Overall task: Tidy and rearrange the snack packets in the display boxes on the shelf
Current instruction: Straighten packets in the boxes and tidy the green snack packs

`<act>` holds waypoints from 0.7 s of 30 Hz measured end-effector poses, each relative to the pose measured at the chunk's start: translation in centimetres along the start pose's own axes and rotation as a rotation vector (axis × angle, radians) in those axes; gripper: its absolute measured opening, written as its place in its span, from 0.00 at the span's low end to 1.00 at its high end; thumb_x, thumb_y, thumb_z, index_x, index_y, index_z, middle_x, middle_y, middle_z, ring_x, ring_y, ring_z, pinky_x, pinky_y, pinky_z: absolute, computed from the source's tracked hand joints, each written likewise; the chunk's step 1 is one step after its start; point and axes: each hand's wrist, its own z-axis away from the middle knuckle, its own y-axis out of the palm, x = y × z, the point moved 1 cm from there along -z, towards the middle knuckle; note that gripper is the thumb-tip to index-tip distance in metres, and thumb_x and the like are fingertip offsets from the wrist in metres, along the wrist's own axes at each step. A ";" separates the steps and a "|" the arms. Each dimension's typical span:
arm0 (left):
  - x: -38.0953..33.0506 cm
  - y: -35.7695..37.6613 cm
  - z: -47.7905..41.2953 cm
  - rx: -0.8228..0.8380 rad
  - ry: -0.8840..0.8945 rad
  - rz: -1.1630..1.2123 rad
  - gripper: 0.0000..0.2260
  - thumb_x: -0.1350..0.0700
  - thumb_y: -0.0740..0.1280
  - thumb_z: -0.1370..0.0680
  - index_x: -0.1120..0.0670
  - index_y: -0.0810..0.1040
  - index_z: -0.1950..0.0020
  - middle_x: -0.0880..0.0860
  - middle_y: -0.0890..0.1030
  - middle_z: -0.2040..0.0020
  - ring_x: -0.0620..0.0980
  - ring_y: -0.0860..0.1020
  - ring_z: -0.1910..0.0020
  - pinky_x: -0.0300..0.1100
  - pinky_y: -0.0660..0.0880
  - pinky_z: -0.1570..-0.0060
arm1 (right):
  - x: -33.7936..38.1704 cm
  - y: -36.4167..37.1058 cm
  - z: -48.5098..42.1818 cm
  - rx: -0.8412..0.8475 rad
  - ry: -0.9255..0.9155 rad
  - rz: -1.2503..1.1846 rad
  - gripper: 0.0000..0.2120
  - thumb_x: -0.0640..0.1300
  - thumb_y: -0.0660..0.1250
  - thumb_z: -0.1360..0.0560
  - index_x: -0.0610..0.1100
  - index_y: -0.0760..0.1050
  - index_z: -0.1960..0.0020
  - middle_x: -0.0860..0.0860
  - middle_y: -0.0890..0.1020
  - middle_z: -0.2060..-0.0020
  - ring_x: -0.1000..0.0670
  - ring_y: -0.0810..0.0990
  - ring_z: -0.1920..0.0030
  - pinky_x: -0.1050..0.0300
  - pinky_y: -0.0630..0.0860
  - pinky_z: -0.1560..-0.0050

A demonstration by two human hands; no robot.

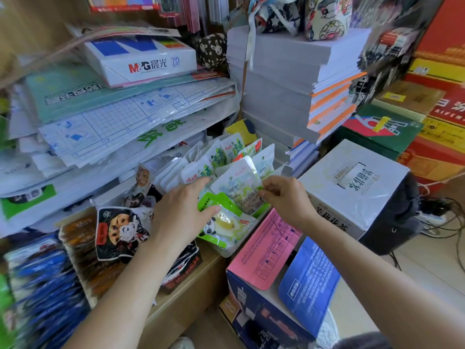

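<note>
Pale-green packet [237,185] pinched by its right edge in the right hand [284,197], over the front of the clear display box [225,251]. Left hand [181,210] flat, fingers straight, gripping nothing, against the standing row [221,157]. Best slid in upright beside that row, label forward.

Snack packets [236,182]: glossy plastic film, white and green, with glare.
Panda packet [226,226]: shiny green and clear plastic, just before the snack packets.
Shelf [198,278]: smooth, matt, pale wood-look board under the snack packets.
Paper stack [276,79]: matt white paper, behind the snack packets.
Grid sheets [120,122]: paper in crinkled clear plastic, left of the snack packets.
White box [352,187]: cardboard under glossy film, right of the snack packets.
</note>
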 end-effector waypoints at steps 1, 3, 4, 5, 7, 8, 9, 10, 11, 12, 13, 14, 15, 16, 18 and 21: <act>-0.1 0.0 0.1 0.017 0.005 -0.055 0.28 0.38 0.72 0.26 0.45 0.72 0.28 0.49 0.84 0.44 0.53 0.82 0.48 0.46 0.77 0.61 | 0.0 -0.1 0.0 0.004 -0.018 0.041 0.04 0.40 0.71 0.24 0.42 0.80 0.57 0.50 0.84 0.65 0.50 0.82 0.62 0.58 0.76 0.61; -0.3 0.0 0.1 0.046 0.007 -0.156 0.23 0.35 0.70 0.26 0.45 0.76 0.37 0.45 0.82 0.56 0.50 0.82 0.54 0.41 0.69 0.70 | 0.1 -0.2 -0.1 -0.006 -0.052 0.107 0.04 0.41 0.72 0.24 0.42 0.81 0.56 0.53 0.84 0.62 0.51 0.81 0.60 0.66 0.73 0.63; -0.4 -0.1 0.1 0.063 0.000 -0.187 0.21 0.33 0.69 0.27 0.46 0.77 0.43 0.43 0.80 0.60 0.49 0.82 0.56 0.39 0.65 0.72 | 0.1 -0.2 -0.1 -0.018 -0.050 0.107 0.03 0.41 0.72 0.24 0.42 0.81 0.55 0.53 0.84 0.59 0.52 0.81 0.59 0.70 0.72 0.62; -0.5 -0.2 0.2 0.073 -0.012 -0.192 0.22 0.31 0.69 0.29 0.46 0.77 0.47 0.43 0.79 0.60 0.49 0.81 0.56 0.39 0.66 0.71 | 0.2 -0.2 -0.1 -0.028 -0.042 0.082 0.02 0.41 0.72 0.24 0.42 0.81 0.54 0.54 0.84 0.54 0.52 0.81 0.56 0.73 0.72 0.59; -0.7 -0.1 0.2 0.022 -0.009 -0.135 0.27 0.30 0.70 0.31 0.45 0.77 0.40 0.44 0.80 0.50 0.49 0.80 0.49 0.43 0.75 0.60 | 0.2 -0.2 0.0 -0.017 -0.058 0.024 0.03 0.39 0.72 0.25 0.43 0.79 0.57 0.54 0.82 0.44 0.53 0.81 0.49 0.69 0.75 0.50; -1.0 0.0 0.1 -0.038 0.008 -0.082 0.29 0.32 0.71 0.30 0.45 0.75 0.34 0.45 0.79 0.44 0.49 0.78 0.45 0.44 0.76 0.53 | 0.3 -0.2 -0.1 -0.004 -0.073 0.005 0.05 0.38 0.72 0.25 0.44 0.78 0.58 0.53 0.81 0.42 0.54 0.81 0.47 0.67 0.76 0.48; -1.2 0.1 0.0 -0.098 0.033 -0.032 0.30 0.35 0.71 0.28 0.46 0.74 0.30 0.46 0.78 0.40 0.50 0.77 0.42 0.46 0.75 0.47 | 0.4 -0.2 -0.1 0.005 -0.084 -0.013 0.06 0.37 0.72 0.25 0.45 0.77 0.58 0.53 0.80 0.40 0.55 0.80 0.45 0.69 0.76 0.48; -1.5 0.3 -0.3 -0.138 0.060 -0.003 0.28 0.38 0.72 0.26 0.47 0.74 0.29 0.46 0.78 0.39 0.51 0.76 0.41 0.47 0.74 0.45 | 0.5 -0.3 -0.1 0.011 -0.086 -0.023 0.06 0.37 0.72 0.25 0.45 0.77 0.58 0.53 0.80 0.39 0.56 0.79 0.44 0.72 0.74 0.48; -1.7 0.4 -0.5 -0.156 0.086 0.005 0.25 0.42 0.72 0.25 0.48 0.76 0.31 0.47 0.79 0.40 0.52 0.76 0.42 0.47 0.73 0.45 | 0.5 -0.3 -0.1 0.017 -0.084 -0.029 0.06 0.37 0.72 0.25 0.46 0.78 0.57 0.53 0.80 0.38 0.57 0.78 0.43 0.73 0.74 0.48; -2.0 0.5 -0.7 -0.163 0.100 -0.002 0.21 0.44 0.73 0.25 0.49 0.79 0.34 0.47 0.81 0.42 0.53 0.76 0.43 0.47 0.73 0.46 | 0.4 -0.3 -0.1 0.023 -0.081 -0.036 0.06 0.37 0.72 0.25 0.46 0.78 0.57 0.54 0.79 0.37 0.57 0.78 0.42 0.71 0.74 0.46; -2.1 0.7 -1.0 -0.170 0.101 -0.012 0.17 0.47 0.74 0.25 0.50 0.81 0.38 0.48 0.81 0.43 0.53 0.76 0.44 0.48 0.73 0.47 | 0.3 -0.3 -0.1 0.032 -0.073 -0.049 0.06 0.37 0.71 0.24 0.46 0.78 0.56 0.54 0.79 0.36 0.56 0.77 0.40 0.67 0.75 0.43; -2.1 0.9 -1.2 -0.188 0.098 -0.020 0.15 0.48 0.75 0.26 0.50 0.82 0.41 0.49 0.80 0.41 0.54 0.75 0.42 0.49 0.73 0.47 | 0.2 -0.4 -0.1 0.047 -0.058 -0.063 0.06 0.37 0.71 0.24 0.46 0.78 0.56 0.54 0.78 0.36 0.56 0.77 0.39 0.62 0.75 0.41; -2.2 1.0 -1.4 -0.205 0.096 -0.018 0.13 0.48 0.76 0.27 0.49 0.82 0.44 0.50 0.78 0.36 0.56 0.72 0.39 0.50 0.73 0.44 | 0.1 -0.4 -0.1 0.063 -0.046 -0.074 0.05 0.38 0.71 0.24 0.46 0.78 0.56 0.54 0.78 0.35 0.55 0.77 0.38 0.59 0.75 0.40; -2.2 0.9 -1.7 -0.203 0.095 -0.001 0.12 0.49 0.76 0.28 0.48 0.82 0.47 0.51 0.74 0.32 0.57 0.69 0.35 0.50 0.71 0.40 | -0.1 -0.5 -0.1 0.078 -0.040 -0.074 0.05 0.38 0.72 0.24 0.46 0.78 0.57 0.54 0.78 0.35 0.56 0.77 0.37 0.58 0.74 0.39; -2.4 0.7 -2.3 -0.144 0.110 0.084 0.10 0.50 0.77 0.28 0.49 0.81 0.50 0.50 0.77 0.34 0.55 0.72 0.35 0.47 0.69 0.40 | -0.4 -0.7 -0.2 0.105 -0.044 -0.041 0.06 0.39 0.72 0.25 0.46 0.78 0.58 0.56 0.78 0.35 0.58 0.75 0.36 0.61 0.71 0.41; -3.0 0.8 -2.5 -0.170 0.147 0.139 0.08 0.52 0.79 0.29 0.51 0.83 0.54 0.45 0.83 0.57 0.52 0.81 0.55 0.42 0.70 0.54 | -1.0 -0.9 -0.5 0.089 -0.056 0.037 0.02 0.39 0.73 0.25 0.44 0.81 0.55 0.57 0.79 0.37 0.56 0.76 0.37 0.61 0.69 0.44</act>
